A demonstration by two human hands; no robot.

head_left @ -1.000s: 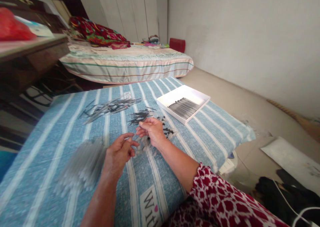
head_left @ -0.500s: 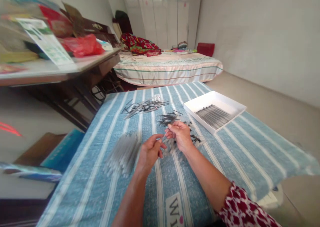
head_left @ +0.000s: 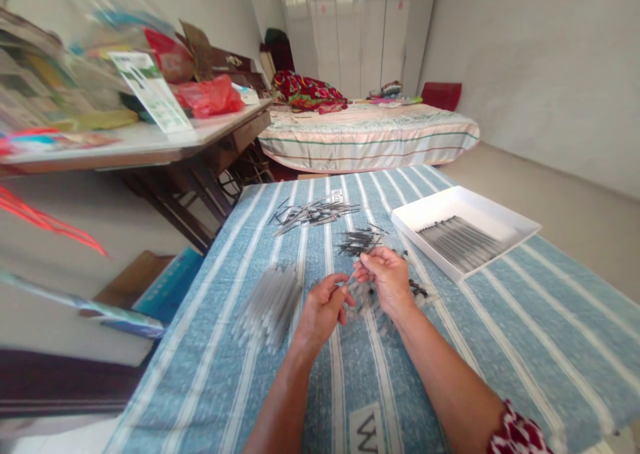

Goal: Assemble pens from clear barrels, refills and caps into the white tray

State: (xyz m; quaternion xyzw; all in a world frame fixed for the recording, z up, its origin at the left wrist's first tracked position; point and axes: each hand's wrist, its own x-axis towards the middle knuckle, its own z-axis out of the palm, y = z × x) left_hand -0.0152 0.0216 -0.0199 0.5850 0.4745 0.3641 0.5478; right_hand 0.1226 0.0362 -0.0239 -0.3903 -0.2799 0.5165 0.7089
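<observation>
Blue striped cloth (head_left: 450, 347) carries blurred grey stick piles (head_left: 267, 304); left hand (head_left: 323, 311) and right hand (head_left: 387, 281) pinch something thin between them, too small to identify

Both forearms reach forward, the left hand (head_left: 323, 307) and right hand (head_left: 389, 282) meeting with fingertips pinched together.

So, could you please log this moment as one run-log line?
left hand: fingertips pinched, contents unclear | right hand: fingers curled by dark rods | grey tube pile: left of hands | white tray: right
</observation>
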